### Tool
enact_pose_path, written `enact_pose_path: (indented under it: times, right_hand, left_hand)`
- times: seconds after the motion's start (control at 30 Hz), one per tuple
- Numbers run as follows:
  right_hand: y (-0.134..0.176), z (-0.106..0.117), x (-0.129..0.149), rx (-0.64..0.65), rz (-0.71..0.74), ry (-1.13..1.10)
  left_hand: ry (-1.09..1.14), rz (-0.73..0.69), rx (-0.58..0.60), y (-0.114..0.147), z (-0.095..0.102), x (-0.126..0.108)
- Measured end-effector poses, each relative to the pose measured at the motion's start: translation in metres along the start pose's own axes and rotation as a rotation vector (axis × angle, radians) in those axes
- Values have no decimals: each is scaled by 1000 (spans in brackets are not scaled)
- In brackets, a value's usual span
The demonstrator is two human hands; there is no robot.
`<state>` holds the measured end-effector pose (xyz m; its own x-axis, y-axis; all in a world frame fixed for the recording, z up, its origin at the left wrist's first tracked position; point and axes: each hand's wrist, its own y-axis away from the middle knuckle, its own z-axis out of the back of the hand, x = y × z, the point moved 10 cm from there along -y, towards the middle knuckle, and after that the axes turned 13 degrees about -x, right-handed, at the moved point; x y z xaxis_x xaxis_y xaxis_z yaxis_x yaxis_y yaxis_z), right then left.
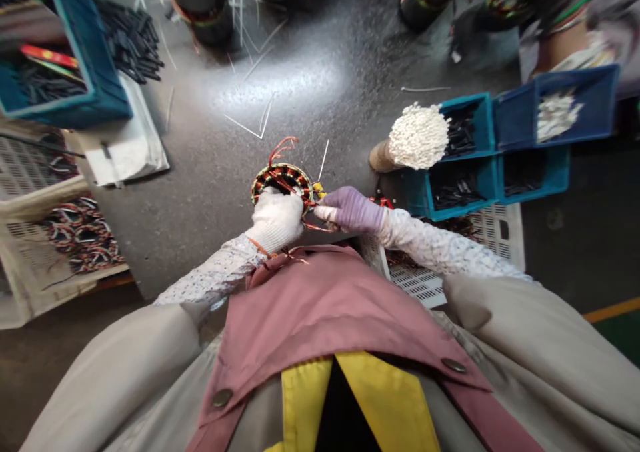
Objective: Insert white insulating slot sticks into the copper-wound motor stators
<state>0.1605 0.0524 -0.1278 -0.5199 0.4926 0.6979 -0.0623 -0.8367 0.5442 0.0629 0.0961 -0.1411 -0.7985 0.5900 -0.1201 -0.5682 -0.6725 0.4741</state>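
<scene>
A ring-shaped motor stator [259,179] wound with copper wire sits on the dark table in front of my body. My left hand [278,219], in a white knit glove, grips its near rim, with the fingers reaching into the ring. At the stator's right edge my right hand [353,210], in a purple and white glove, is closed with thumb and fingers pinched on copper-coloured lead wires [320,227]. Just behind those fingers is a small yellow thing [319,189], partly hidden. Loose wire ends [284,147] stick up from the stator's far side.
Right: a bundle of white ties [419,136] in a brown tube, and blue bins [463,185] of black tubing pieces. Left: a blue crate [107,99] and wire-filled basket [30,239]. More stators [213,25] stand at the back; another person's arm [563,45] is far right.
</scene>
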Motion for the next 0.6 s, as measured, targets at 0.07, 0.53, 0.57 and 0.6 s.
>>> enact_pose_path:
  times: [0.07, 0.53, 0.57, 0.6]
  right_hand:
    - [3, -10, -10, 124, -163, -301]
    - [-14, 6, 28, -141, 242, 229]
    - [-10, 8, 25, -165, 254, 218]
    - [-5, 11, 20, -174, 239, 153]
  left_hand:
    - [-7, 27, 5, 0, 0, 3]
    - [-73, 30, 30, 1, -2, 3]
    - [-74, 30, 30, 1, -1, 3]
    - [-75, 33, 32, 1, 0, 3]
